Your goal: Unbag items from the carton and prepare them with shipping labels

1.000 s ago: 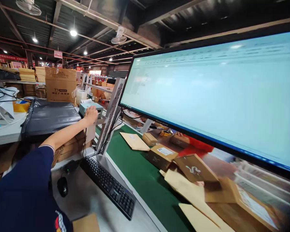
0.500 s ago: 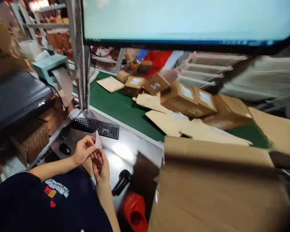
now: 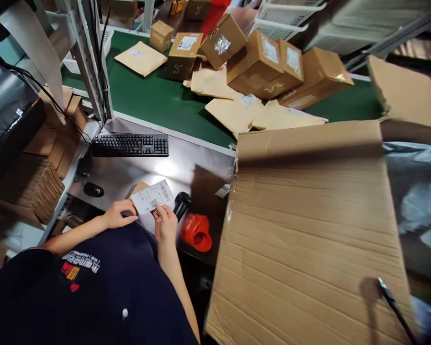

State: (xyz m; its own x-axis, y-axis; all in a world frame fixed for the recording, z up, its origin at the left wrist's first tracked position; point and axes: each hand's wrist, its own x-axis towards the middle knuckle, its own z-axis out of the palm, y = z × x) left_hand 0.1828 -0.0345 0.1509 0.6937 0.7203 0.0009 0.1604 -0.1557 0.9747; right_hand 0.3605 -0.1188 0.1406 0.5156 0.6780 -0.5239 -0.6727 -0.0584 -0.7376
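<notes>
Printed label in two hands, above a metal counter

Large cardboard sheet [image 3: 309, 215]: lying to the right. Metal counter [image 3: 125, 167]: carrying the black keyboard [image 3: 129, 145]. Red object [image 3: 196, 232] and black handheld device [image 3: 181, 205]: lying just right of the hands. Tan cardboard item [image 3: 140, 187]: showing partly behind the label; whether the two are touching, cannot tell.

Printed label [image 3: 149, 195]: one, white, lying between the hands near the counter's front edge. Right hand [image 3: 166, 225]: its grip is pinching the lower right edge. Left hand [image 3: 119, 214]: fingers bending at the left edge; whether its grip is closing on the paper, cannot tell. Handling, as judged: light, limp, easily creasing, perhaps sticky-backed; best taken by opposite edges, clear of the print.

Differing from the earlier frame: the paper is no longer standing curled between the fingertips but spreading flatter, its print showing; the monitor is missing from view.
</notes>
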